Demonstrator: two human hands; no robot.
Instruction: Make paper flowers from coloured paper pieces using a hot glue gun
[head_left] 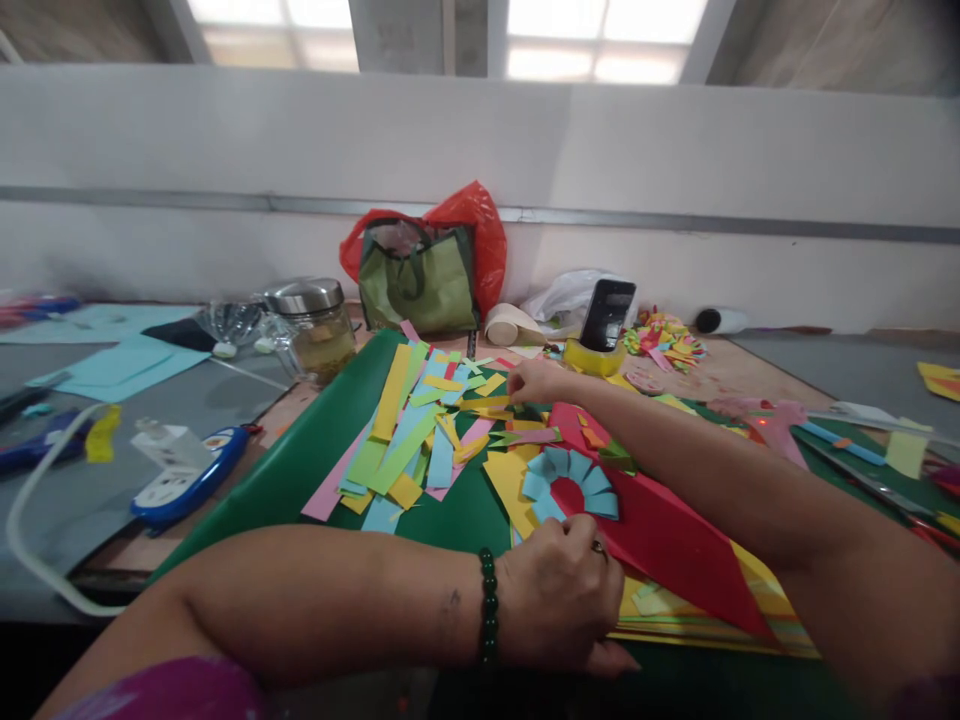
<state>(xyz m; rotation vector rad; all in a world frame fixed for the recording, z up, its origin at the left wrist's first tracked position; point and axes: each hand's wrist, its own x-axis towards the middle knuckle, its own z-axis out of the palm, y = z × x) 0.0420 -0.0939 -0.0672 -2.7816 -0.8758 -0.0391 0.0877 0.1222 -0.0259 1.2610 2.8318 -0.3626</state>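
My left hand (562,592), wearing a dark green bead bracelet (489,605) and a ring, is closed on the lower edge of a light blue paper flower (574,472). Its petals fan around an open centre, above a red paper sheet (667,540). Farther forward, my right hand (534,384) has its fingers pinched at the end of a yellow paper strip (485,404). Loose paper strips (409,440) in blue, green, pink and yellow lie left of it on a dark green sheet (315,460).
A glass jar (319,335) and a green bag (420,280) stand at the back. A phone (607,315) rests upright on a yellow tape roll (594,358), near a colourful paper ball (664,338). Scissors (870,480) lie right; a power strip (191,475) is left.
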